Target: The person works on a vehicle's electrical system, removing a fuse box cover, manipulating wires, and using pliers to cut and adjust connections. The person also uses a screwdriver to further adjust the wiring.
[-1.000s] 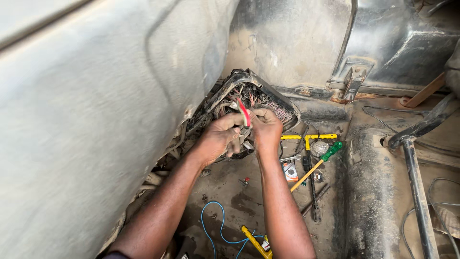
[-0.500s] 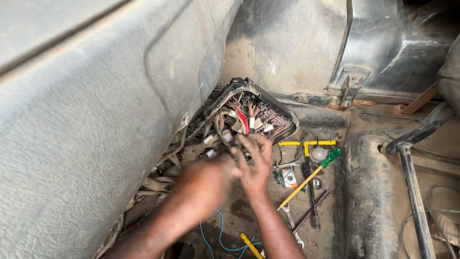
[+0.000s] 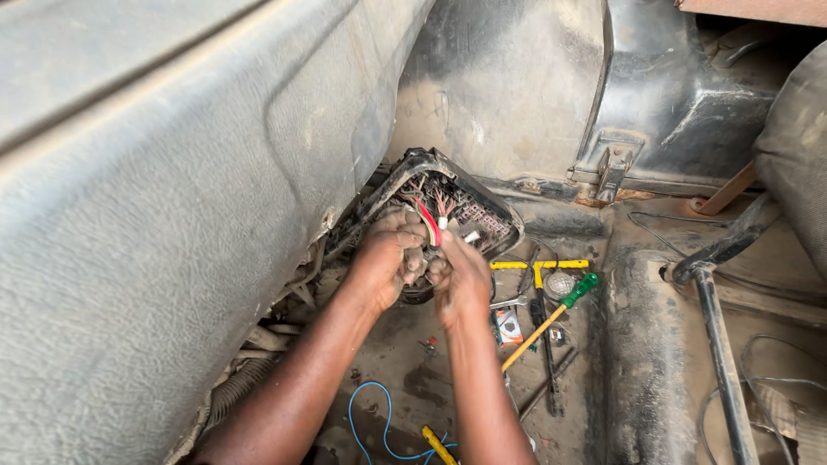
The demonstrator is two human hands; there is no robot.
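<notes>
Left hand point(image 3: 385, 258) and right hand point(image 3: 459, 274) meet side by side at near edge of black rectangular plastic fuse box point(image 3: 448, 202), tilted against grey dusty body panel point(image 3: 172, 215), scene centre. Fingers of both curled together, pinching bundle of red, white and green wires point(image 3: 429, 222) rising from box. Right of hands on dirty floor: green-handled screwdriver with yellow shaft point(image 3: 551, 319), yellow-handled T-shaped wrench point(image 3: 538, 267). Near: blue wire loop point(image 3: 379, 422).
</notes>
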